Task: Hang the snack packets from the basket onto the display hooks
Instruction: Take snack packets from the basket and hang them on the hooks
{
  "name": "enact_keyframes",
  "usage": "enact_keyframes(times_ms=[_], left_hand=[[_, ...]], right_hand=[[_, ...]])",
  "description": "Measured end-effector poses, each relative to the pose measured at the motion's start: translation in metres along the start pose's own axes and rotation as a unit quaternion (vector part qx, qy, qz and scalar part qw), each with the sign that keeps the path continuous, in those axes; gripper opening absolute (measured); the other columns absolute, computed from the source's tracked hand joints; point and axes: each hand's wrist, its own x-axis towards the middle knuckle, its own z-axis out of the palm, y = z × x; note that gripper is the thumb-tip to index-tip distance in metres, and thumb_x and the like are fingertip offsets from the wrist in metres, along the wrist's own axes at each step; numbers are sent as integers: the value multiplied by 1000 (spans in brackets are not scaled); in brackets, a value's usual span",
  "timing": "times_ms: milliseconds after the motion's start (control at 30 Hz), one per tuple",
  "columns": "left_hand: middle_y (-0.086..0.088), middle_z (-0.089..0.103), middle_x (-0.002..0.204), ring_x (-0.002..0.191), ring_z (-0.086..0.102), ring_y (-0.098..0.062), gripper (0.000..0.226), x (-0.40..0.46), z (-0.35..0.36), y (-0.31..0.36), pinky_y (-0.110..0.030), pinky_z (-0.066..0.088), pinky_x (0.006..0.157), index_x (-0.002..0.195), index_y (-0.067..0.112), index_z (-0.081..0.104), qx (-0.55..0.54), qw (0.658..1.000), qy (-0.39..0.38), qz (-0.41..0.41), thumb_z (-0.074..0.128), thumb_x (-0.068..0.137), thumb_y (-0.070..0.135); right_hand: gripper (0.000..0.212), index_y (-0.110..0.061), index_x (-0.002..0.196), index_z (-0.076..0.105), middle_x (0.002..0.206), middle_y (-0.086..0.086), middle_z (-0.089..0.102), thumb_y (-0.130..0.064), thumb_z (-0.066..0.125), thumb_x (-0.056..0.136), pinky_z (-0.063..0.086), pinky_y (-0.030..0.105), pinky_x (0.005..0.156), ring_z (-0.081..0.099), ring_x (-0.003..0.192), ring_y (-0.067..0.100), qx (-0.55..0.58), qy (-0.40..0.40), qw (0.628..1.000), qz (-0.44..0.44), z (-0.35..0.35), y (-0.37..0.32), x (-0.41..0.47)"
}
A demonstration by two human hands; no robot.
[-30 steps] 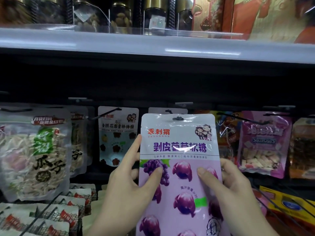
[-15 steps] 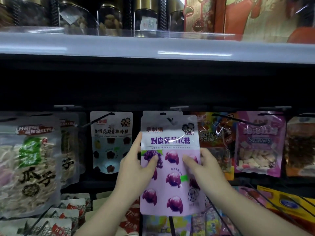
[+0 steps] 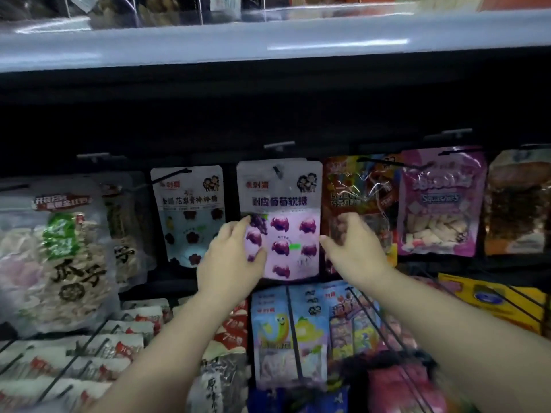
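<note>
A purple grape gummy packet [image 3: 293, 222] hangs flat in the middle of the hook row, with a display hook [image 3: 278, 171] showing through its top hole. My left hand [image 3: 229, 260] pinches the packet's lower left edge, thumb on the front. My right hand [image 3: 354, 248] sits just off the packet's right edge with fingers spread, in front of a red-brown chocolate packet [image 3: 357, 186]. The basket is not in view.
A white-blue candy packet [image 3: 187, 210] hangs to the left and a pink marshmallow packet [image 3: 441, 204] to the right. Large seed bags [image 3: 56, 257] fill the far left. A grey shelf edge [image 3: 268, 40] runs overhead. Wire racks of packets [image 3: 286, 332] lie below my arms.
The purple packet went from close in front of me up and back onto the hook. My right hand came off its front and moved to the right side.
</note>
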Motion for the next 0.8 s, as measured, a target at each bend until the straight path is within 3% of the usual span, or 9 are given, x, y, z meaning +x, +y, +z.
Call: enact_keyframes(times_ms=[67, 133, 233, 333, 433, 567, 633, 700, 800], left_hand=[[7, 55, 131, 116, 55, -18, 48, -37, -7, 20, -33, 51, 76, 136, 29, 49, 76, 996, 4, 38, 53, 92, 46], [5, 67, 104, 94, 66, -21, 29, -72, -5, 32, -31, 49, 60, 111, 26, 66, 129, 985, 25, 111, 55, 91, 45], [2, 62, 65, 51, 63, -26, 29, -138, 14, 61, -26, 39, 38, 72, 20, 65, 193, 960, 24, 201, 51, 85, 42], [-1, 60, 56, 39, 56, -25, 27, -223, 47, 94, -20, 30, 41, 64, 18, 63, 215, 949, -8, 229, 56, 81, 38], [-1, 60, 55, 37, 55, -24, 25, -320, 97, 116, -19, 28, 43, 65, 16, 64, 218, 955, -80, 183, 57, 79, 35], [-5, 63, 62, 45, 60, -28, 35, -458, 179, 125, -27, 41, 39, 69, 15, 66, 144, 952, -261, 72, 43, 85, 35], [-2, 68, 88, 74, 68, -30, 33, -517, 215, 132, -31, 48, 57, 92, 19, 67, 136, 908, -393, -36, 40, 94, 38], [0, 65, 105, 92, 66, -30, 30, -574, 252, 131, -32, 46, 69, 107, 23, 58, 122, 860, -481, -120, 36, 98, 41], [-1, 65, 97, 88, 65, -27, 25, -648, 302, 125, -32, 46, 70, 94, 24, 55, 71, 798, -565, -198, 35, 97, 39]], right_hand=[[46, -13, 134, 41, 131, 5, 49, -36, 51, 96, 41, 32, 95, 47, 119, 24, -143, -55, 986, -72, -25, 10, -35], [35, -12, 123, 49, 117, 6, 54, -36, 46, 97, 44, 37, 89, 50, 112, 27, -273, -81, 941, -181, -41, 22, -66], [30, -7, 88, 63, 82, 10, 64, -33, 50, 83, 52, 38, 66, 64, 78, 33, -340, -82, 889, -297, -60, 60, -125], [28, -10, 75, 63, 70, 7, 61, -34, 49, 79, 48, 31, 56, 62, 64, 29, -352, -102, 860, -356, -81, 114, -190], [19, -8, 74, 61, 68, 10, 57, -27, 60, 78, 47, 35, 54, 60, 65, 31, -317, -191, 842, -393, -95, 175, -261], [22, -11, 77, 64, 73, 8, 61, -27, 76, 70, 49, 34, 58, 64, 71, 30, -319, -378, 786, -372, -92, 272, -352], [24, -9, 99, 63, 93, 11, 64, -26, 66, 83, 49, 38, 70, 64, 91, 32, -327, -506, 729, -324, -83, 314, -391], [33, -10, 126, 50, 119, 11, 57, -29, 45, 99, 45, 40, 85, 54, 112, 31, -329, -604, 674, -271, -66, 362, -430], [38, -16, 137, 44, 124, 9, 57, -24, 40, 100, 49, 38, 83, 56, 109, 32, -305, -678, 638, -201, -35, 433, -488]])
